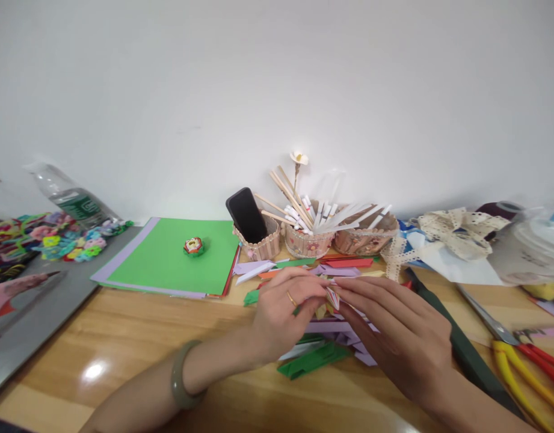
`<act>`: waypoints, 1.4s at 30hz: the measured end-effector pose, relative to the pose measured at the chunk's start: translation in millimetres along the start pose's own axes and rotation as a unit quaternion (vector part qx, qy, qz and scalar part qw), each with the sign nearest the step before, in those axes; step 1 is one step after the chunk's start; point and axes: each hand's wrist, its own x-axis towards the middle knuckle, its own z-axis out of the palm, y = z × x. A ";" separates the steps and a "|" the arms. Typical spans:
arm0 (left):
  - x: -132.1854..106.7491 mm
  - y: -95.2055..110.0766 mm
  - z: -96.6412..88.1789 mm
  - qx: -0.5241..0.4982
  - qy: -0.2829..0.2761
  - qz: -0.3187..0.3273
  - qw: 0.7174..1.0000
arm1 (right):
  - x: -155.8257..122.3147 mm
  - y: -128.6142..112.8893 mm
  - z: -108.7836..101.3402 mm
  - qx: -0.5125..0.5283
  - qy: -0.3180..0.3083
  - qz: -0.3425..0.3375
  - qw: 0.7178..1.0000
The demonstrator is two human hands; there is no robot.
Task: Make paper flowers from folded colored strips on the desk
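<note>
Between my fingertips is a small folded paper piece with striped white, pink and dark edges. My left hand, with a ring and a bangle, pinches it from the left. From the right, my right hand closes on it with long fingers laid together; part of the piece is hidden by the fingers. Under and around both hands lie folded paper strips in purple, green, red and orange. A small layered paper flower rests on the green paper sheets to the left.
Behind the hands, small wooden baskets hold markers, sticks and a phone. Scissors and a dark green long object lie at right, near a lace bow. A pink glue gun and bottle are at left.
</note>
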 end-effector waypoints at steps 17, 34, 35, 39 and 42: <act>9.6 -5.5 -10.6 -0.049 -0.093 0.054 0.993 | 2.8 7.2 -5.5 0.043 -0.050 -0.037 0.997; 21.4 4.1 -21.4 -0.189 -0.217 -0.242 0.927 | 6.1 14.2 5.3 0.395 -0.217 0.234 0.861; 21.5 4.3 -21.3 -0.200 -0.218 -0.264 0.918 | 5.7 14.2 5.6 0.401 -0.218 0.244 0.856; 22.0 2.2 -20.4 -0.247 -0.236 -0.374 0.862 | 5.9 14.4 6.1 0.430 -0.226 0.292 0.824; 23.5 -2.3 -19.1 -0.306 -0.244 -0.447 0.804 | 8.2 14.8 6.9 0.460 -0.237 0.311 0.797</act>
